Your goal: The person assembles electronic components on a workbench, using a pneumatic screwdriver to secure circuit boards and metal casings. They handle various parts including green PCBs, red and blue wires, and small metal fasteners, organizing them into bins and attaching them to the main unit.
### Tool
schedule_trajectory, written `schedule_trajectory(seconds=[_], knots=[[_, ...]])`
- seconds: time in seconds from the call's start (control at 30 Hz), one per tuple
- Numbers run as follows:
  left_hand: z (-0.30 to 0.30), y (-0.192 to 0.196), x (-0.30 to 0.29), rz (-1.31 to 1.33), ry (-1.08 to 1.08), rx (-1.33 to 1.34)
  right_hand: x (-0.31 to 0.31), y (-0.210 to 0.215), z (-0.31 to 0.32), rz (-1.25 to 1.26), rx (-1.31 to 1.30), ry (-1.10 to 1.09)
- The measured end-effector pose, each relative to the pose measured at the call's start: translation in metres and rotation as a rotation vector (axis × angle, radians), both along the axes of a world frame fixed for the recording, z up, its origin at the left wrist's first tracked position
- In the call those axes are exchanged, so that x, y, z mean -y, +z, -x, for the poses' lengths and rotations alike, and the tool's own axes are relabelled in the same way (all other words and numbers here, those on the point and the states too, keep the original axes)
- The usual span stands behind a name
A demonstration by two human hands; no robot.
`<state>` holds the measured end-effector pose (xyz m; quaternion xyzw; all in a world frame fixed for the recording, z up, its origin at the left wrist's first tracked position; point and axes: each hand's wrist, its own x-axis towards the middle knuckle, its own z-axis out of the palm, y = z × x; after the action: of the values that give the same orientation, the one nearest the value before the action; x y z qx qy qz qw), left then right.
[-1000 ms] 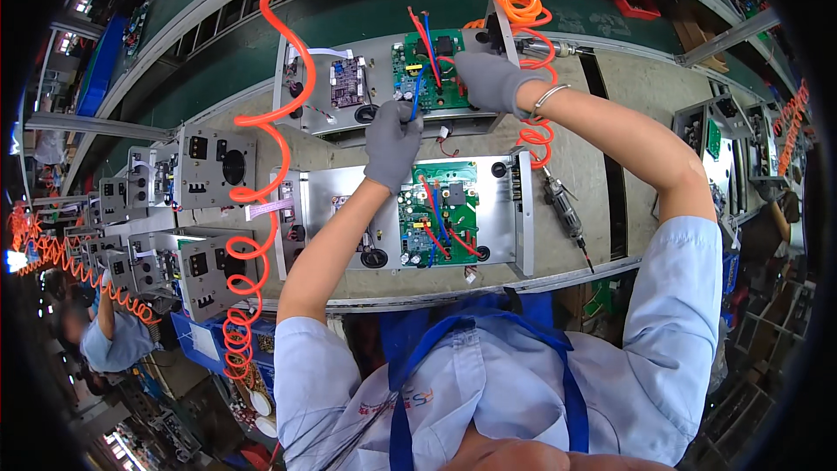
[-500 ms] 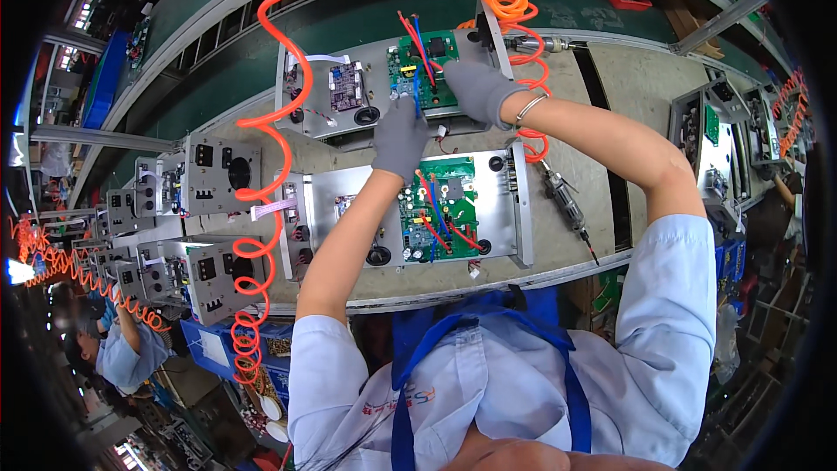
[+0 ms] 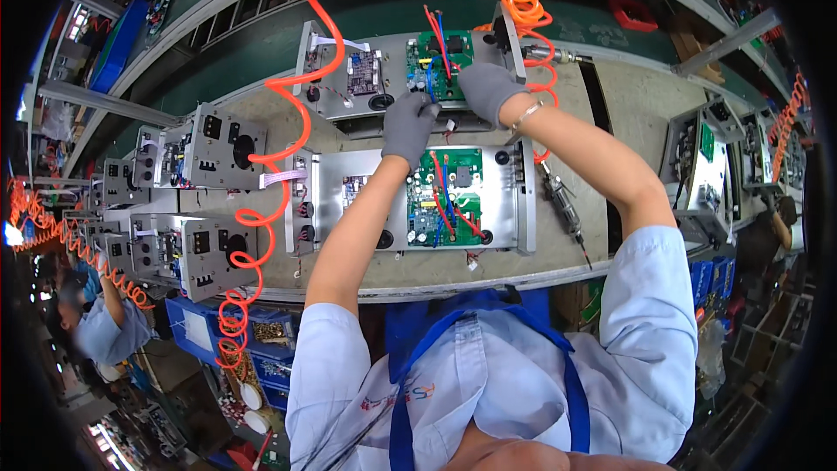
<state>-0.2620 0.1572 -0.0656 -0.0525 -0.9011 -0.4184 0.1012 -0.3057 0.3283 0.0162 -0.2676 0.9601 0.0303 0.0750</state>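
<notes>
Grey table (image 3: 610,105): carries two open metal chassis, long axes left-right.
Far chassis (image 3: 349,100): past near chassis (image 3: 506,201), both hands at its front edge.
Green board (image 3: 440,57): just beyond the fingers.
Left hand (image 3: 410,126): gloved, curled, grip unclear.
Right hand (image 3: 488,92): gloved, curled, contents hidden, nearer board.

The left hand (image 3: 408,126) and the right hand (image 3: 488,90) cover the front edge of the far metal box (image 3: 397,78); what their fingers pinch is hidden. Board parts are too small to tell.
</notes>
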Motion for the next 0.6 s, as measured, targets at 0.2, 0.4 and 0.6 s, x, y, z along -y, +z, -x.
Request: schedule_trajectory(seconds=[0.2,0.4,0.6], knots=[[-0.004,-0.054,0.026,-0.709,0.138,0.45,0.043,0.024,-0.024,0.111,-0.155,0.406],[0.0,-0.008,0.008,0.176,-0.027,0.428,0.028,-0.009,0.002,-0.051,-0.201,0.421],[0.014,-0.062,0.002,-0.12,0.031,0.443,0.031,-0.015,0.019,0.044,-0.275,0.492]])
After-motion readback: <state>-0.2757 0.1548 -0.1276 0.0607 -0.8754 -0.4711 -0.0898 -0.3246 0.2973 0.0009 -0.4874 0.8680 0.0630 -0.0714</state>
